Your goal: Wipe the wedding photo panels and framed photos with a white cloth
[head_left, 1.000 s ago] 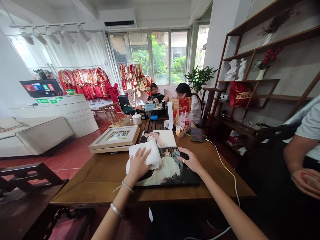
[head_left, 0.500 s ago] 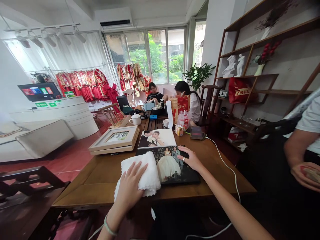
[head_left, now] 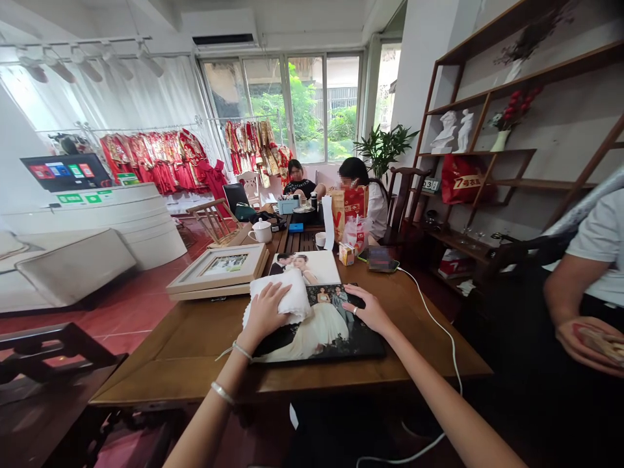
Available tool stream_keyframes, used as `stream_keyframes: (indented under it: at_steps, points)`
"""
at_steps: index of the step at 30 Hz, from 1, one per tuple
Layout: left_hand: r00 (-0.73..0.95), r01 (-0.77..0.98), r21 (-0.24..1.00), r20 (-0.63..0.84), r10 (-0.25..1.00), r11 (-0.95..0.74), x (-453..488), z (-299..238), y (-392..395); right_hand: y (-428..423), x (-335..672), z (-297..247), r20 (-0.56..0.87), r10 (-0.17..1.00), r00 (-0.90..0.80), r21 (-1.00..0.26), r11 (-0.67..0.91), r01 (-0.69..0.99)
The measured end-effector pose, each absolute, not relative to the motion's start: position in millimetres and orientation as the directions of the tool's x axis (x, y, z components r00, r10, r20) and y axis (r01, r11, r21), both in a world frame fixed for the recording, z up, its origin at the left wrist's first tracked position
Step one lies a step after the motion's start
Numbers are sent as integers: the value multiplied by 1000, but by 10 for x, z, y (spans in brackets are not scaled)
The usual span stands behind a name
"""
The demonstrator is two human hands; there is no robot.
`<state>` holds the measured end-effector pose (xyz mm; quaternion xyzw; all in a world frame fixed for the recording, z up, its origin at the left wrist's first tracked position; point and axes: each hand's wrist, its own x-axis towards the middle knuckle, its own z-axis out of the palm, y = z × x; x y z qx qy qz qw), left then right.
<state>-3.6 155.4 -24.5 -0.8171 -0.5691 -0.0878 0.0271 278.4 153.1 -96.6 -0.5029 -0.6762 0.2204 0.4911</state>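
A dark-edged wedding photo panel (head_left: 325, 333) lies flat on the wooden table (head_left: 166, 364) in front of me. On its upper left part is a folded white cloth (head_left: 295, 294), gripped from above by my left hand (head_left: 267, 313) and pressed to the picture. The cloth hides part of the panel. My right hand (head_left: 369, 312), with a ring on one finger, rests on the panel's right edge with its fingers stretched out. Just beyond lies a second, lighter wedding photo (head_left: 322, 265), partly covered by the cloth.
Stacked pale picture frames (head_left: 217, 270) are at the left, near a white lidded cup (head_left: 261, 231). A small box (head_left: 347, 254), a phone (head_left: 381, 259) and a white cable (head_left: 441, 318) lie at the right. Two people sit beyond; another person's hand (head_left: 589, 341) is far right.
My left hand and the cloth have moved forward from the panel's near left corner to its upper left, uncovering the lower left of the picture. My right hand stays on the edge.
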Motion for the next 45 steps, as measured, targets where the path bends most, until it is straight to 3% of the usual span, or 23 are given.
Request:
stream_keyframes:
  at_steps: [13, 26, 38, 45]
  points:
    - [398, 915, 57, 48, 916, -400, 283, -267, 680, 1544, 2782, -977, 459, 888, 5, -791, 406, 457]
    - [367, 929, 26, 82, 926, -370, 294, -204, 1650, 1514, 2770, -937, 454, 891, 8, -793, 400, 460]
    - [427, 903, 44, 4, 904, -427, 581, -340, 589, 1511, 2767, -937, 455, 891, -3, -784, 403, 472]
    - [439, 897, 39, 49, 897, -441, 715, -299, 1087, 1508, 2780, -928, 453, 891, -13, -778, 402, 483]
